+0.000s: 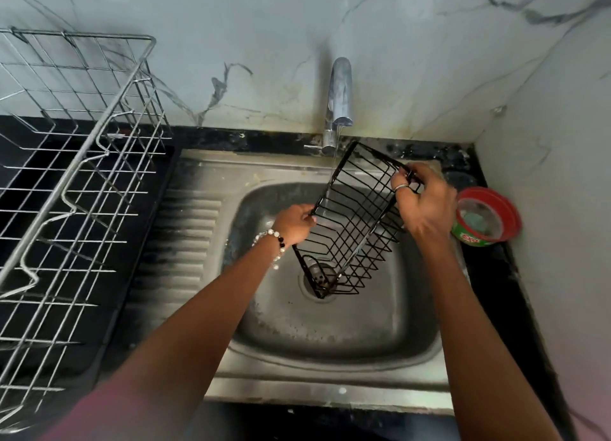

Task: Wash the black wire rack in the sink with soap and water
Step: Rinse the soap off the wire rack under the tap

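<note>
Between both sets of fingers, black wire rack (353, 222) tilted over sink (330, 341); left hand (294, 222) pinches its left rim, right hand (420, 202) pinches upper right corner; tap (339, 99) stream hits rack.

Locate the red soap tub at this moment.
In the head view, the red soap tub sits on the black counter at the sink's right edge, just right of the right hand.

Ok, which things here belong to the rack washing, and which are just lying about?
In the job:
black wire rack
left hand
right hand
tap, running
sink
red soap tub

Lying about:
steel dish rack
black drip tray under it
</note>
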